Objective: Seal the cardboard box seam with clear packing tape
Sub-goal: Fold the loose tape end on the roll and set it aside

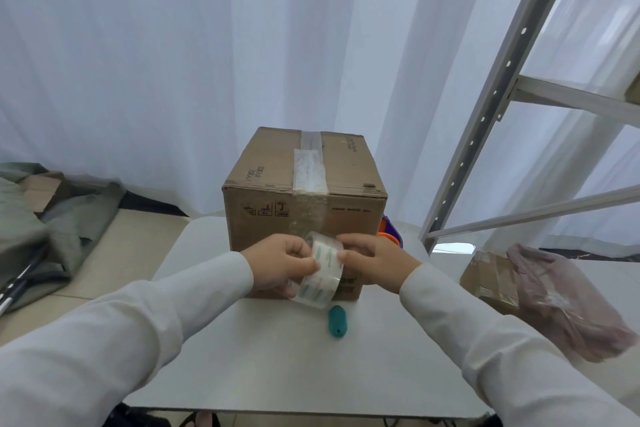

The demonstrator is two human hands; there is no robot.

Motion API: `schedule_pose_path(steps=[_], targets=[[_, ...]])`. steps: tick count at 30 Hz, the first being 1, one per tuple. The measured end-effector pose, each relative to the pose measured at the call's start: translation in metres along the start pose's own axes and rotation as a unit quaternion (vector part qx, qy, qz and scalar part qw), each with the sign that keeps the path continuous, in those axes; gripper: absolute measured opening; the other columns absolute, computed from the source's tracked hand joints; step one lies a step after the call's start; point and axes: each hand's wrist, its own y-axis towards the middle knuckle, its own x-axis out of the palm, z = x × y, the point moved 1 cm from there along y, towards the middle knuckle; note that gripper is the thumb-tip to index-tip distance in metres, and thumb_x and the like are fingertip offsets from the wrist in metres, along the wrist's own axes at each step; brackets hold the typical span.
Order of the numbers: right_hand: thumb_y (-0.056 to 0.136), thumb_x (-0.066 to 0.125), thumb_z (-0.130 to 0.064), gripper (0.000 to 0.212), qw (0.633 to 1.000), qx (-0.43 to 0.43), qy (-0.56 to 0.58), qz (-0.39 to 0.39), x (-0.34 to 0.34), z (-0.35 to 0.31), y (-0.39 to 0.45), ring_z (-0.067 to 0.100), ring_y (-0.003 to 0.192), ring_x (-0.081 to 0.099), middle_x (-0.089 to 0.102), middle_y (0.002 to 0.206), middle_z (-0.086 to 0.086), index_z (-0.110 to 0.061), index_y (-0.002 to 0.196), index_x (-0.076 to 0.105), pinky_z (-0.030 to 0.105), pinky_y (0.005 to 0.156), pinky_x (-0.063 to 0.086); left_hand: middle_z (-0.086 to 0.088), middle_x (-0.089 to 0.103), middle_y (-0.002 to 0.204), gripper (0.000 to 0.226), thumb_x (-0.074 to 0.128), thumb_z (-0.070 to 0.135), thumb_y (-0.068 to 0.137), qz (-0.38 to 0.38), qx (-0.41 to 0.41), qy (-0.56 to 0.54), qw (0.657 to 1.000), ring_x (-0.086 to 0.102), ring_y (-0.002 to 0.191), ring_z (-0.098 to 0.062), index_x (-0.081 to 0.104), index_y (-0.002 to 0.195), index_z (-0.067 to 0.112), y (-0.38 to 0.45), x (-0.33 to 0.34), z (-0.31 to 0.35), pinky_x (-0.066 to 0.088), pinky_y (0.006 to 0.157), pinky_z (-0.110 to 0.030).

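Observation:
A brown cardboard box [273, 177] stands closed on a small white table [277, 367]. A strip of clear tape [309, 170] runs along its top seam and down over the near face. In front of that face, my left hand [282, 267] and my right hand [372, 262] both hold a roll of clear packing tape [320, 274]. My left hand grips the roll's left side. My right thumb and fingers pinch the roll's upper right edge, where the tape leads up to the box.
A teal oval object [337, 321] lies on the table near the roll. An orange and purple item [389, 229] peeks out right of the box. A metal shelf frame [502, 107], a second carton [491, 279] and a pink bag [568, 302] stand right; cloth lies left.

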Motion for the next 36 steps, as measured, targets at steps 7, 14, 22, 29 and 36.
schedule_pose_path(steps=[7, 14, 22, 29, 36], targets=[[0.091, 0.055, -0.019, 0.016, 0.980, 0.017, 0.187, 0.070, 0.006, -0.013, -0.001, 0.014, 0.080, 0.069, 0.069, 0.092, 0.001, -0.019, 0.106, 0.062, 0.027, 0.068, 0.060, -0.004, 0.064, 0.079, 0.016, 0.058, 0.018, 0.089, -0.002, 0.011, -0.028, 1.000, 0.063, 0.073, -0.015, 0.056, 0.073, 0.016, -0.002, 0.003, -0.001, 0.055, 0.054, -0.019], [0.091, 0.055, -0.015, 0.009, 0.957, 0.063, 0.266, 0.093, 0.013, -0.020, 0.001, 0.017, 0.073, 0.067, 0.066, 0.087, 0.003, -0.022, 0.090, 0.062, 0.024, 0.055, 0.057, 0.000, 0.065, 0.071, 0.017, 0.062, 0.018, 0.086, -0.035, 0.005, -0.024, 0.999, 0.063, 0.062, -0.008, 0.057, 0.070, 0.016, -0.002, 0.004, -0.002, 0.053, 0.057, -0.020], [0.091, 0.053, -0.021, 0.010, 0.982, -0.019, 0.141, 0.122, 0.019, -0.022, -0.001, 0.008, 0.081, 0.057, 0.059, 0.091, -0.007, -0.023, 0.100, 0.058, 0.020, 0.069, 0.050, 0.006, 0.058, 0.096, 0.027, 0.064, 0.036, 0.083, 0.209, 0.120, 0.122, 0.963, 0.055, 0.091, -0.011, 0.057, 0.105, 0.024, -0.001, -0.002, 0.002, 0.047, 0.083, -0.025], [0.091, 0.053, -0.020, 0.016, 0.987, -0.035, 0.123, 0.094, 0.024, -0.029, -0.005, 0.008, 0.081, 0.059, 0.062, 0.095, -0.002, -0.025, 0.106, 0.053, 0.021, 0.071, 0.051, 0.006, 0.067, 0.092, 0.009, 0.063, 0.027, 0.085, 0.181, 0.126, 0.144, 0.965, 0.060, 0.092, -0.014, 0.071, 0.088, 0.025, 0.003, -0.003, -0.001, 0.050, 0.089, -0.035], [0.092, 0.050, -0.019, 0.017, 0.985, -0.018, 0.149, 0.088, 0.028, -0.029, -0.004, 0.006, 0.079, 0.057, 0.058, 0.091, -0.009, -0.027, 0.108, 0.051, 0.017, 0.062, 0.049, 0.012, 0.057, 0.083, 0.014, 0.051, 0.030, 0.091, 0.245, 0.175, 0.329, 0.895, 0.053, 0.078, -0.009, 0.064, 0.089, 0.025, -0.003, -0.003, 0.007, 0.043, 0.063, -0.021]])
